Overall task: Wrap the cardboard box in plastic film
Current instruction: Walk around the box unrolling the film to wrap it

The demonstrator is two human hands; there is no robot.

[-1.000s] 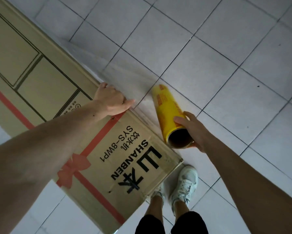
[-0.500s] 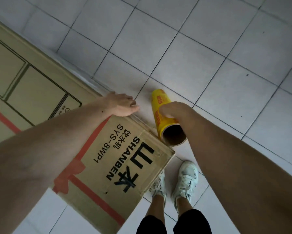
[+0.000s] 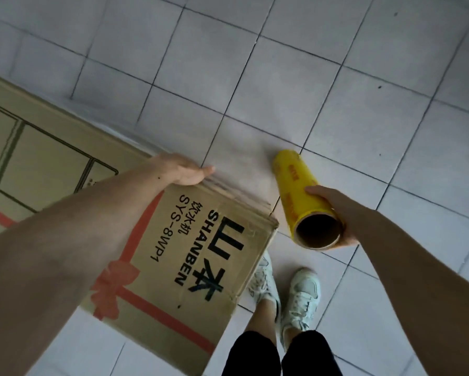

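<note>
A tall brown cardboard box (image 3: 189, 256) with black lettering and a red ribbon print stands at the left. My left hand (image 3: 184, 170) lies flat on its top far edge, pressing clear plastic film (image 3: 244, 169) against the cardboard. The film stretches, faint and wrinkled, from that edge across to a yellow roll of film (image 3: 295, 191). My right hand (image 3: 333, 210) grips the roll near its open cardboard core end, to the right of the box and apart from it.
A grey-white tiled floor (image 3: 309, 77) spreads all around. My two white sneakers (image 3: 284, 291) and black trouser legs stand just below the box's near corner and under the roll.
My right hand has carried the yellow roll away from the box to the right, drawing out more film. My left hand stays pressed on the box edge, fingers now flatter.
</note>
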